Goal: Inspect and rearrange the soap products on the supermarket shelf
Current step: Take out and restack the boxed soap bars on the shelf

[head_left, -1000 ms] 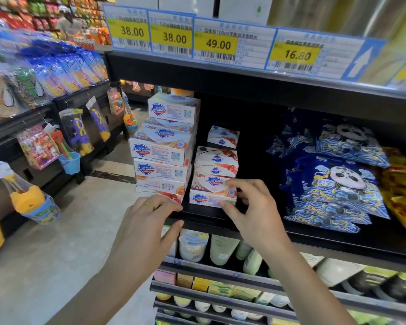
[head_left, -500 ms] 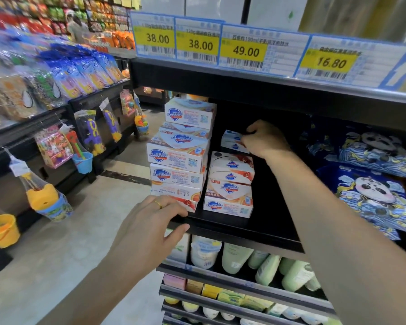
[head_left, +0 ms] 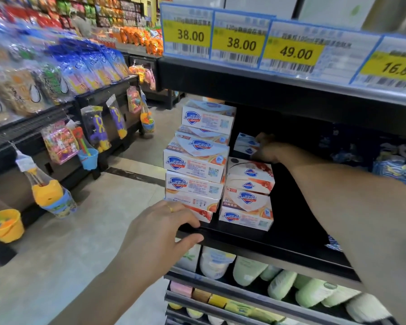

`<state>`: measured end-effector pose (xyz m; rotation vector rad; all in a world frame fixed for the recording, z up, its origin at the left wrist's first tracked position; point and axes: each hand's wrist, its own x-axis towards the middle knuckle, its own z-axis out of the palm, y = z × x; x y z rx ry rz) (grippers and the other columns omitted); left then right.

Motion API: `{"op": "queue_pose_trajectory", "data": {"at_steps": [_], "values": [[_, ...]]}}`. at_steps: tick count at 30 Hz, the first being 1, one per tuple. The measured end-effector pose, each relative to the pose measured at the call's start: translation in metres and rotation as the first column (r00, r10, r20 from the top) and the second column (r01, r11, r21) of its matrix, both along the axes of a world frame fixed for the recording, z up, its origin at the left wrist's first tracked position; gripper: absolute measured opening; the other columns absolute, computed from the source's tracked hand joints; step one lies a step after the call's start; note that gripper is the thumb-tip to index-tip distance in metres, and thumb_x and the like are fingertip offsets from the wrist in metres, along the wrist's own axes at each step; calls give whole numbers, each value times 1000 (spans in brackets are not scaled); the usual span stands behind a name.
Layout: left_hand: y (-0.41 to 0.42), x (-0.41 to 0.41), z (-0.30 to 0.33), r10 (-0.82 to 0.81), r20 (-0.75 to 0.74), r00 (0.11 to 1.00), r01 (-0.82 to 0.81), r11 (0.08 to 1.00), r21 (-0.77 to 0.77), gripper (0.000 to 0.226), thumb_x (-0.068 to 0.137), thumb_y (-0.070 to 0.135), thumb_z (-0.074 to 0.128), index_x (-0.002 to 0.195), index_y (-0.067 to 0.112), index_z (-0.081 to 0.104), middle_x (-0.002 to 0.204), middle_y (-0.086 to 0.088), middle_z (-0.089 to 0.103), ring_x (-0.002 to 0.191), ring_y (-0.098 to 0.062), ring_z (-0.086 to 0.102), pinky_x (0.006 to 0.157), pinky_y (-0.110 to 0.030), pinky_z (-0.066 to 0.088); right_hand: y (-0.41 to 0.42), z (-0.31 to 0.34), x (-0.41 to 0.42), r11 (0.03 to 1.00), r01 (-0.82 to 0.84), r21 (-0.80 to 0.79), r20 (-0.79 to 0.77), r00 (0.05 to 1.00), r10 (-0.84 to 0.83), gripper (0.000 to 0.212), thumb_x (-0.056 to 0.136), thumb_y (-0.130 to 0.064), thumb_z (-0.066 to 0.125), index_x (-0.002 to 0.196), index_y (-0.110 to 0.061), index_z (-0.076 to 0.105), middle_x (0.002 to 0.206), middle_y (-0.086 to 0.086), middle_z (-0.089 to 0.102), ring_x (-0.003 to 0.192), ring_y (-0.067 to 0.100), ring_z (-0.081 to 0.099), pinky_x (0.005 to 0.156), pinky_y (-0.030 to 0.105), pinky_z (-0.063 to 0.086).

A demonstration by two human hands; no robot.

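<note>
Fingers of the right hand [head_left: 271, 152] pinched two small boxes [head_left: 245, 143] behind two soap stacks [head_left: 197, 165], while the left hand [head_left: 159, 231] gripped the shelf [head_left: 291, 226] edge.

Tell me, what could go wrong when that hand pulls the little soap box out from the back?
The right hand grips a small white-and-blue soap box behind the short stack of white cardboard soap boxes; the wrist, close above, might knock the top box off.
The tall stack of white cardboard soap boxes looks uneven at the open end of the black metal shelf; a bump could tip it off.
</note>
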<state>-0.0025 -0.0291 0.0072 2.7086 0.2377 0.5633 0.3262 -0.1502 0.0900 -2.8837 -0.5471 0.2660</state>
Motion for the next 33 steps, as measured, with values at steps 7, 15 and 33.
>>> {"op": "queue_pose_trajectory", "data": {"at_steps": [7, 15, 33], "values": [[-1, 0, 3, 8, -15, 1000, -8, 1000, -15, 18, 81, 57, 73, 92, 43, 68, 92, 31, 60, 93, 3, 53, 67, -7, 33, -1, -2, 9, 992, 0, 125, 1, 1000, 0, 55, 88, -15, 77, 135, -15, 47, 135, 12, 50, 111, 28, 54, 79, 39, 55], [-4, 0, 5, 24, -26, 999, -24, 1000, -6, 18, 83, 56, 74, 93, 42, 68, 94, 28, 61, 94, 2, 51, 68, -9, 32, -12, -1, 4, 968, 105, 230, -61, 994, -93, 45, 92, -10, 72, 132, -9, 52, 128, 15, 56, 108, 30, 62, 82, 41, 60], [-18, -6, 12, 110, -34, 993, -109, 994, 25, 17, 86, 53, 73, 98, 43, 69, 97, 27, 63, 93, 0, 54, 65, -15, 34, -86, 29, -127, 602, 111, 791, 63, 963, -260, 25, 73, -42, 69, 88, -53, 52, 114, 1, 62, 101, 28, 68, 85, 49, 61]]}}
